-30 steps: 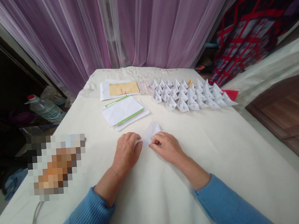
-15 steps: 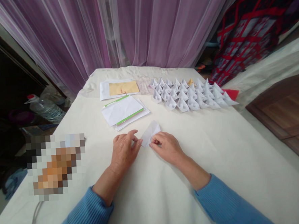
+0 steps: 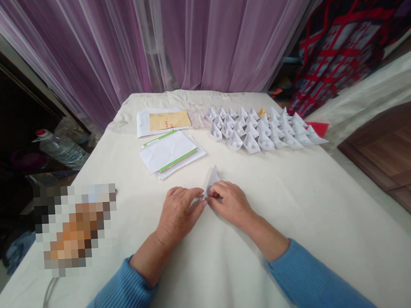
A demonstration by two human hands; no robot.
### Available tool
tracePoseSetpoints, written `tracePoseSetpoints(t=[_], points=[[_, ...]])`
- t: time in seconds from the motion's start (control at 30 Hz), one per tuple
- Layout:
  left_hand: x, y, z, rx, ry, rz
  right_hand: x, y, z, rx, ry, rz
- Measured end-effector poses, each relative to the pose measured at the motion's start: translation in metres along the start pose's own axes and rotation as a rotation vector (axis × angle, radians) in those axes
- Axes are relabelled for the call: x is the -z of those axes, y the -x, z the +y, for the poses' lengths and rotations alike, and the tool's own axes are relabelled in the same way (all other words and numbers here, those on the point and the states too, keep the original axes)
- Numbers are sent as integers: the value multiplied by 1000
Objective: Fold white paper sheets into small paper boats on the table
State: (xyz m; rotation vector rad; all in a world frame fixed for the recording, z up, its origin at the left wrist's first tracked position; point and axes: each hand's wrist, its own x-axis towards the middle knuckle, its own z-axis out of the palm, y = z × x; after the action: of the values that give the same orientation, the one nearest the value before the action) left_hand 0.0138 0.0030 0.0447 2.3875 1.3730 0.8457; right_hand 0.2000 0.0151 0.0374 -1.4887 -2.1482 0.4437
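Observation:
A small folded piece of white paper (image 3: 212, 177) stands between my two hands at the middle of the table, its point facing away from me. My left hand (image 3: 183, 209) pinches its near left edge between thumb and forefinger. On the other side my right hand (image 3: 229, 201) grips the lower right part with bent fingers. The fingertips hide the paper's near end. Beyond and to the right are several rows of folded white paper boats (image 3: 251, 143), with one yellow boat (image 3: 262, 112) among them.
White sheets with green strips (image 3: 170, 151) lie ahead on the left, and a yellow envelope (image 3: 168, 121) on white paper lies behind them. A pixelated object with a cable (image 3: 49, 298) is at the left. A water bottle (image 3: 62, 149) stands beyond the table's left edge.
My left hand has moved right, closer to my right hand. The paper's left side has been folded over, so it looks narrower. My right hand has stayed in place.

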Motion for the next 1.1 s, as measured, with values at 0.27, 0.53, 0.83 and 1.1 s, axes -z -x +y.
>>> tracePoseSetpoints(t=[0.27, 0.53, 0.83, 1.1], points=[[-2, 1, 4, -121, 51, -92, -3, 1, 3, 8, 3, 46], [-5, 2, 3, -125, 2, -152, -1, 4, 12, -8, -160, 142], [-4, 2, 4, -168, -82, -211, 4, 3, 10, 140, 82, 240], [-3, 2, 4, -161, -120, -234, 10, 8, -2, 77, 321, 227]])
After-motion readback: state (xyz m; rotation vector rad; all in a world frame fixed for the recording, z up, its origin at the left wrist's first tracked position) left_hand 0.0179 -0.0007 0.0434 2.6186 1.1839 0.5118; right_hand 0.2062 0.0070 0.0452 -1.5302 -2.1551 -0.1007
